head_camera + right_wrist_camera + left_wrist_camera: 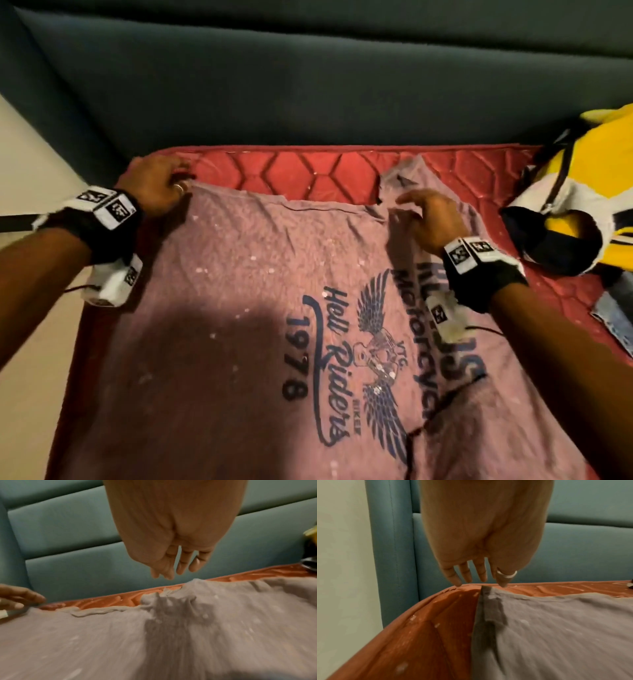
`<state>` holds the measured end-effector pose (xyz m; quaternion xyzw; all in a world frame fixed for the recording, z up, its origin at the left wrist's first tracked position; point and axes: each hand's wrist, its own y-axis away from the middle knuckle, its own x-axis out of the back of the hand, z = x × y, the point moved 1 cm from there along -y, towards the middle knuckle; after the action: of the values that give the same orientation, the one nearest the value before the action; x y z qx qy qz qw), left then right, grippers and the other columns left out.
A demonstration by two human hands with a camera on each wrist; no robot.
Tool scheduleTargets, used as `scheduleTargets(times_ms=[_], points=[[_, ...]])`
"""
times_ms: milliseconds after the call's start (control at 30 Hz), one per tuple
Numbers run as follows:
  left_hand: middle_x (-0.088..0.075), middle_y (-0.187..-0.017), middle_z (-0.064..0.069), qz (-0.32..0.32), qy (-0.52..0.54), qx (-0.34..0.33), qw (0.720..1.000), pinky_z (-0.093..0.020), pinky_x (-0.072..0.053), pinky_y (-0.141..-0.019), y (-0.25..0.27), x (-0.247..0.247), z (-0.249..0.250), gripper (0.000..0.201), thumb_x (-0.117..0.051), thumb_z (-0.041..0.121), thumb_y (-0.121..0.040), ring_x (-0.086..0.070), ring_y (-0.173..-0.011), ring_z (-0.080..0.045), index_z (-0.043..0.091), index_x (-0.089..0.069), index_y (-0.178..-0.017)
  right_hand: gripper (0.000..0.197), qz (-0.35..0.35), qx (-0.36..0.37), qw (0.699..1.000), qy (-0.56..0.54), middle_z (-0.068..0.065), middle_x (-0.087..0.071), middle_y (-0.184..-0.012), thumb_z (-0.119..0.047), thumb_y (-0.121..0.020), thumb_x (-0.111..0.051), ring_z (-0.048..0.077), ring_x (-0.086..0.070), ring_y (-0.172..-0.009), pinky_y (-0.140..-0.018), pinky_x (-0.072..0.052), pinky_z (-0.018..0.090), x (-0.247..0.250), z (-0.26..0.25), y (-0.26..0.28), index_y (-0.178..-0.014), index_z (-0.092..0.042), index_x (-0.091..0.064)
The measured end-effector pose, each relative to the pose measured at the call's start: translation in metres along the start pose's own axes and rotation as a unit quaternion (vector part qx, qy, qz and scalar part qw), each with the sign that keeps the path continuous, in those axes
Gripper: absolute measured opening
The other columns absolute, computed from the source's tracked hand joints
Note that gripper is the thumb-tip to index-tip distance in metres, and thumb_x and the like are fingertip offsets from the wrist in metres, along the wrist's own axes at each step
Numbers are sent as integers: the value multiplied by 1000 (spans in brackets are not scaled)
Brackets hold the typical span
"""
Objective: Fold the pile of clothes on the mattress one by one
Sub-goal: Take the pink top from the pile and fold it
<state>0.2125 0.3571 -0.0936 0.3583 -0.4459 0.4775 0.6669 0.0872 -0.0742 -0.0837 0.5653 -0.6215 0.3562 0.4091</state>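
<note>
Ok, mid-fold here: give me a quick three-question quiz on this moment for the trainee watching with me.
1. True or false: the printed T-shirt lies spread on the red mattress, print side up.
2. Which hand wears the ring? A) left hand B) right hand
3. Fill in: the clothes waiting at the right edge include a white and ______ garment.

Key:
1. True. The winged "1978" print faces the head camera.
2. A. The left hand, with fingers extended at the shirt's far left corner; the right hand hovers open above bunched fabric near the collar.
3. Yellow.
</note>
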Motion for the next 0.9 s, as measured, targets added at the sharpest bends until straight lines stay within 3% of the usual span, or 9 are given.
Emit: scheduleTargets(times_ms=[167,267,367,467,533,667,767,833,900], points=[[-53,-145,-8,-104,-65,-26,992,-46,-36,-112,-33,-11,-33,56,-77,33,-84,-51,-131,-33,20,-58,-135,44,-111,46,975,186,-4,-53,-142,-53,-88,-50,34,-41,-134,-105,-34,51,11,-26,-67,-125,-35,-66],[-66,-117,-1,-110,-27,-7,994,-43,-44,-99,-43,-5,-47,26,-75,39,-84,-60,-110,-30,26,-66,-105,28,-235,101,919,299,-5,-48,-144,-53,-86,-55,36,-38,-134,-108,-28,59,-9,-34,-92,-113,-52,-60],[-64,-85,1,-114,45,12,992,-36,-45,-82,-43,-7,-64,21,-73,29,-87,-61,-85,-28,22,-60,-73,27,-166,31,937,306,4,-55,-127,-47,-89,-59,34,-42,-128,-102,-29,54,-8,-27,-103,-109,-32,-69],[-62,-76,-4,-99,129,41,986,-35,-49,-77,-40,-8,-90,23,-72,32,-86,-62,-76,-32,19,-60,-71,33,-58,-53,955,287,14,-54,-125,-42,-93,-60,38,-43,-125,-101,-31,58,1,-11,-105,-111,-17,-70],[-63,-79,-12,-84,170,59,980,-33,-48,-75,-36,-12,-96,20,-73,29,-85,-58,-73,-30,15,-63,-75,25,-111,-31,967,228,10,-52,-132,-35,-89,-66,40,-41,-128,-102,-34,61,3,-2,-103,-113,-29,-70],[-66,-92,-12,-74,172,50,981,-38,-50,-84,-33,-18,-97,6,-76,12,-86,-62,-89,-35,14,-70,-83,56,-206,65,952,217,-3,-35,-151,-27,-86,-70,36,-29,-139,-106,-28,61,-2,-1,-99,-131,-55,-51],[-67,-92,-6,-94,155,37,983,-39,-50,-87,-32,-20,-98,12,-77,15,-85,-62,-95,-34,24,-71,-81,51,-224,104,936,251,-3,-25,-159,-32,-88,-68,34,-17,-146,-108,-22,63,-11,-9,-96,-133,-51,-53],[-65,-98,-7,-81,179,55,979,-32,-49,-86,-31,-22,-97,11,-76,17,-86,-62,-95,-30,25,-70,-82,24,-190,113,936,275,-1,-39,-149,-39,-92,-63,32,-25,-141,-106,-22,61,-12,-10,-96,-115,-43,-67],[-59,-108,-5,-50,204,100,973,-31,-43,-93,-31,-27,-97,8,-75,18,-87,-58,-101,-23,23,-69,-86,24,-103,52,948,296,5,-49,-134,-42,-95,-56,33,-36,-130,-104,-25,62,-8,-1,-98,-111,-32,-70]])
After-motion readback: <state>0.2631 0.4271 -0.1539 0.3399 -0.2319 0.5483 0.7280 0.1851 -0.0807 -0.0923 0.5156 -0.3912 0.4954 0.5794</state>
